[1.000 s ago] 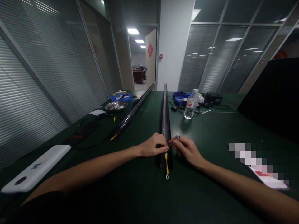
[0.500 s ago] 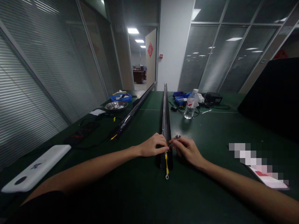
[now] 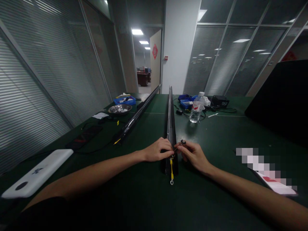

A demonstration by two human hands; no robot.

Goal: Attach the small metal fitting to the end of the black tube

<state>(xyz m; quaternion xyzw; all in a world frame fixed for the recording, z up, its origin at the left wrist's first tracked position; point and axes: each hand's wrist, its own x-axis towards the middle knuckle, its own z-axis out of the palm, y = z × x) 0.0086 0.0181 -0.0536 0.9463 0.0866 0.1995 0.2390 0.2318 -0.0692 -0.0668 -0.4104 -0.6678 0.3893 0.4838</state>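
Observation:
A long dark metal channel [image 3: 171, 122] lies lengthwise on the green table, its near end between my hands. From that end a short yellow wire [image 3: 171, 170] with a ring terminal sticks out toward me. My left hand [image 3: 160, 150] reaches over the channel, thumb and fingers pinched together just above the wire; what they grip is hidden. On the channel's right side, my right hand [image 3: 193, 155] pinches a small open-end wrench [image 3: 183, 141]. One wrench head shows above the fingers, and its other end points toward the left fingertips.
Left of the channel lies a second dark channel [image 3: 134, 120], with a metal bowl [image 3: 119, 109] and blue tray [image 3: 125, 101] beyond. A water bottle [image 3: 196, 109] stands at right, near blue bins [image 3: 187, 103] and cables. A white device [image 3: 38, 173] lies by my left forearm.
The wrench in my right hand has turned slightly, its visible head tilting a little. Both hands stay in nearly the same place, and the yellow wire has barely shifted.

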